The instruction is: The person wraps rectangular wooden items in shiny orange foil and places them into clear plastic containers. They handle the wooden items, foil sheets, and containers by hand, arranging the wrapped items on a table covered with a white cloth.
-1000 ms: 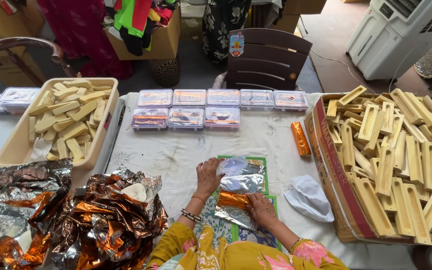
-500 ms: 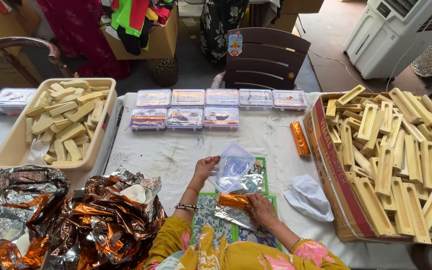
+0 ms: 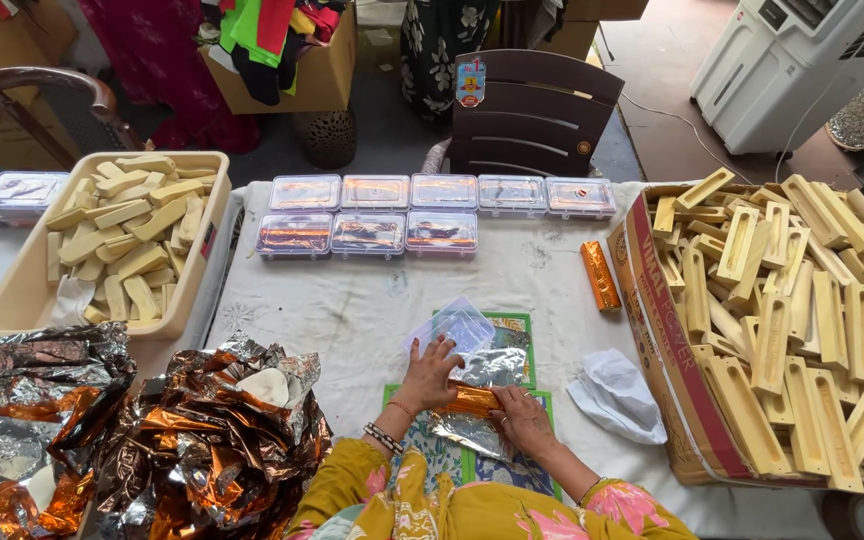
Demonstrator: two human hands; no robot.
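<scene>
- Foil-wrapped orange bar [image 3: 472, 400] lay on a silver foil sheet [image 3: 467, 432] near the table's front edge, pressed by the right hand [image 3: 524, 418], fingers flat.
- Left hand [image 3: 430, 375] rested fingers spread on a clear plastic lid [image 3: 450, 330].
- Farther back sat lidded boxes [image 3: 368, 233].

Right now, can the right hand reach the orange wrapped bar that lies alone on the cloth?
Probably yes. The right hand rests on foil, and only bare cloth lies between it and the orange bar. Nothing blocks the way.

Eight clear lidded boxes [image 3: 407, 212], seemingly foil-filled, line the table's [image 3: 352, 310] far edge.
</scene>
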